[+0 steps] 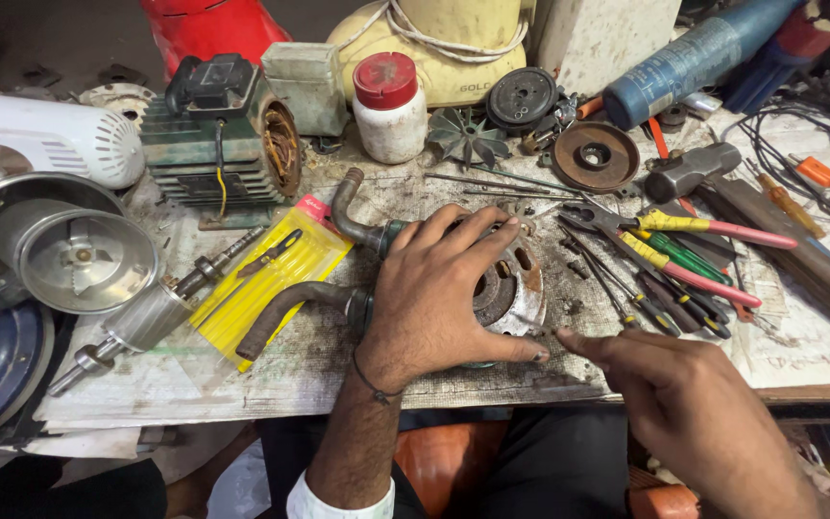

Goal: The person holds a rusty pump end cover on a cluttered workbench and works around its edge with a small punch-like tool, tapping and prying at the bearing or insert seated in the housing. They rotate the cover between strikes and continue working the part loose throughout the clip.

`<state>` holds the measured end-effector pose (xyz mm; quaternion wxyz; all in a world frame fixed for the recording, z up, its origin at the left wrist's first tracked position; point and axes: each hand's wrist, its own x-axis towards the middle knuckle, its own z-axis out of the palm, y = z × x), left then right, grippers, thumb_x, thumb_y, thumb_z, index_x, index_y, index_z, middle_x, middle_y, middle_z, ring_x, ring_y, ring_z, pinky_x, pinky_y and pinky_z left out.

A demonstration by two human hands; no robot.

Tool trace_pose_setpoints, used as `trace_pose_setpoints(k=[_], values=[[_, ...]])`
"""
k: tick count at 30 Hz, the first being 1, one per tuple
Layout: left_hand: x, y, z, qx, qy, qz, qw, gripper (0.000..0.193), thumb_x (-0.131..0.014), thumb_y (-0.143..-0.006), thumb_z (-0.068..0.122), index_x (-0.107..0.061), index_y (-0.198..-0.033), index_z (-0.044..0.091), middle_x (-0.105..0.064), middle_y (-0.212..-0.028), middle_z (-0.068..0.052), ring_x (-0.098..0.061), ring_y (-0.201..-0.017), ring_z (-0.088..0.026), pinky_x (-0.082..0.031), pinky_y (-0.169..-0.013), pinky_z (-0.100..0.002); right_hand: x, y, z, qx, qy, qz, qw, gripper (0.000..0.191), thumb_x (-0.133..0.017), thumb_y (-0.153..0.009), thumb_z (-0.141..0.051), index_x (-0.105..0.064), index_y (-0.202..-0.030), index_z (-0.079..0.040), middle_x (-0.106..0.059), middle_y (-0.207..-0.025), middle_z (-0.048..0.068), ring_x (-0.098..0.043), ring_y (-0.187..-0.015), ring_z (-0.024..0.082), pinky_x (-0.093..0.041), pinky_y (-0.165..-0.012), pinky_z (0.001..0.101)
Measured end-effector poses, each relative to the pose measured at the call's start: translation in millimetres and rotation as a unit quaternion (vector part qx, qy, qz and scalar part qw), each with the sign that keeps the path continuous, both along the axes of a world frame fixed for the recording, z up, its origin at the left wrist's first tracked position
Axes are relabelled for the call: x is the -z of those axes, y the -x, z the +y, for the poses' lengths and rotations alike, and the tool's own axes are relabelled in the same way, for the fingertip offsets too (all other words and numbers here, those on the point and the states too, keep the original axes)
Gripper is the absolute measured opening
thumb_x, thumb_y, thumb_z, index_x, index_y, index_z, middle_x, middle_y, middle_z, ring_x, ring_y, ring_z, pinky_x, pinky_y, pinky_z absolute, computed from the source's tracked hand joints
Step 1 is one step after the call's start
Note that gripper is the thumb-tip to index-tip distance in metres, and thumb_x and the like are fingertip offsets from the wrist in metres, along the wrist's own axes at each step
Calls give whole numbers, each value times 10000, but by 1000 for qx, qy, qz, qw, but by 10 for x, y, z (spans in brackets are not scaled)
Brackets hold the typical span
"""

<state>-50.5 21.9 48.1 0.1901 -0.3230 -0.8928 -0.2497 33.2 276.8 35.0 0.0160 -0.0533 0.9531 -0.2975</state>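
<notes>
Head view. My left hand (439, 293) lies flat over the round pump housing (511, 288), fingers (473, 231) spread across its rusty face and thumb along its near edge — a pressing hold that pins the part to the counter (271, 375), not a closed grip. The housing sits at the counter's middle, near the front edge, with two bent pipe stubs (290, 303) pointing left from it. My right hand (694, 404) hovers just beside the housing, forefinger stretched toward its near right rim, the other fingers loosely curled; it holds nothing.

Tools lie fanned out to the right within reach: pliers with yellow-and-pink grips (694, 231), screwdrivers (670, 298), a hammer (694, 171).

Packages and labels:
- A flat yellow packet (276, 279) with a red tab lies aslant, left of the pipes.
- A white jar with a red lid (389, 111) stands upright at the back.
- A blue cylinder (689, 62) with a printed label lies tilted at the back right.
- A green motor (213, 149) sits back left — its windings face right.
</notes>
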Motion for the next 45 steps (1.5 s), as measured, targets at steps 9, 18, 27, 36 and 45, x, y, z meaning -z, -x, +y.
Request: trace_pose_setpoints(k=[9,18,27,36,45], values=[[3,7,-3,6,-2,5,1000,1109,-867,-503,739,-640,-1372,89,-591,-1427,-94,-485,-1350,-338,-373,-1104,-538,-14,4,-70,34,21,29,999,456,-670,-837,10,-805,-1205,-222,-794,-839,104,-720,-672,227,-569,-622,349],[-14,-12,-1,6,-9,-12,1000,1106,-862,-495,731,-639,-1360,79,-591,-1434,-82,-497,-1344,-322,-382,-1097,-526,-161,-9,-178,29,-24,55,998,507,-657,-820,23,-814,-1226,-239,-787,-887,103,-721,-640,260,-560,-594,360],[13,-8,4,2,-10,15,1000,1117,-864,-511,755,-642,-1376,85,-577,-1440,-117,-468,-1363,-367,-364,-1100,-556,-133,-16,-150,75,-24,29,996,522,-617,-832,42,-801,-1227,-245,-784,-871,105,-721,-707,270,-571,-656,383],[0,-12,15,0,-8,-9,1000,1114,-860,-498,750,-645,-1368,89,-592,-1445,-90,-494,-1364,-328,-378,-1110,-535,-226,-38,-255,60,-59,73,994,498,-655,-805,16,-799,-1198,-253,-776,-879,122,-731,-707,337,-567,-652,425],[-26,-17,6,3,-5,4,1000,1113,-871,-501,730,-644,-1378,84,-588,-1428,-113,-487,-1344,-340,-383,-1092,-531,-212,-23,-314,64,-73,46,994,539,-639,-825,4,-800,-1232,-312,-782,-891,77,-741,-720,310,-580,-675,412]])
